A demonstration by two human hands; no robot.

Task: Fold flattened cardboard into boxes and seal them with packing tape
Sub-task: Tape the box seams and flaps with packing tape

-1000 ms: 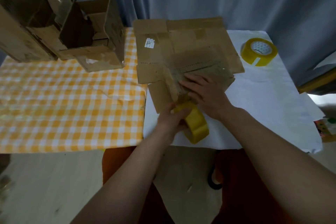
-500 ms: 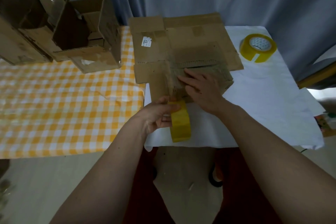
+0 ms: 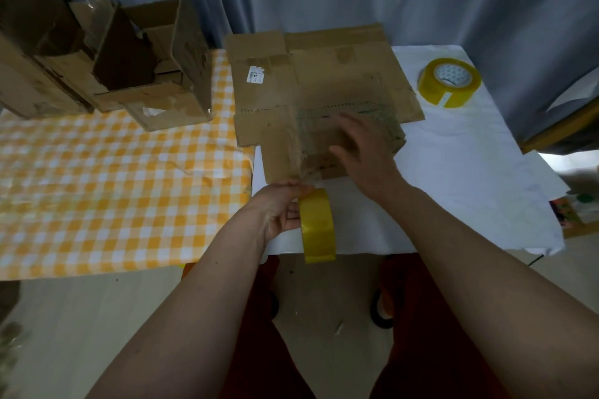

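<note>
Cardboard crowds the far left corner of the table, where the opened boxes (image 3: 107, 65) stand in a heap on the yellow checked cloth (image 3: 97, 178), well apart from the work. Moving right, the flattened cardboard (image 3: 321, 81) lies across the seam where the checked cloth meets the white sheet (image 3: 470, 178), its far edge against the curtain and its near part folded up into a low box shape. Just off its near edge the left hand (image 3: 278, 212) grasps a yellow tape roll (image 3: 317, 225) held on edge, fingers curled round its side; a clear strip seems to run from the roll up to the cardboard's near corner, though it is too faint to be sure. Above the folded part the right hand (image 3: 363, 146) is spread with fingers straight and holds nothing; motion blur hides whether it touches the board. Near the far right edge a second tape roll (image 3: 449, 81) lies flat on the white sheet. With no firm press on the flaps, a pull on the roll could drag the light cardboard toward the near edge, spring the fold open, or let the strip twist and stick to itself.
</note>
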